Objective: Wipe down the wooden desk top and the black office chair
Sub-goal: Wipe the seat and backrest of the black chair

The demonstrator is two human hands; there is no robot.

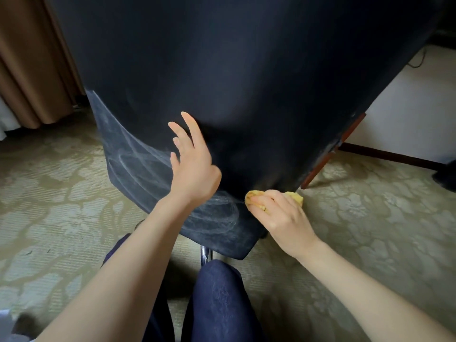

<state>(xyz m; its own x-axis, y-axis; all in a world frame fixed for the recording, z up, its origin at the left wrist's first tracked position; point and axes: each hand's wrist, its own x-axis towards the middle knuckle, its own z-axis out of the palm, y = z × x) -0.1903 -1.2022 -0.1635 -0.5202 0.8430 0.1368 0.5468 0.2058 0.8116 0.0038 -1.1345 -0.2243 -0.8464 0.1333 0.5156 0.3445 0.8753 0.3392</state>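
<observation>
— What's around the person?
— Patterned carpet (49,193) underfoot, a brown curtain (29,70) at left, and a reddish wooden leg (328,159) at right, its top hidden behind the black chair (246,70), which fills the middle of the view.
— How does the chair look?
— Dark, with pale swirled streaks across its lower back.
— And the hands?
— The left hand (195,166) rests on the back, fingers spread wide. The right hand (283,218) grips a yellow cloth (254,195) against the lower right edge.
</observation>
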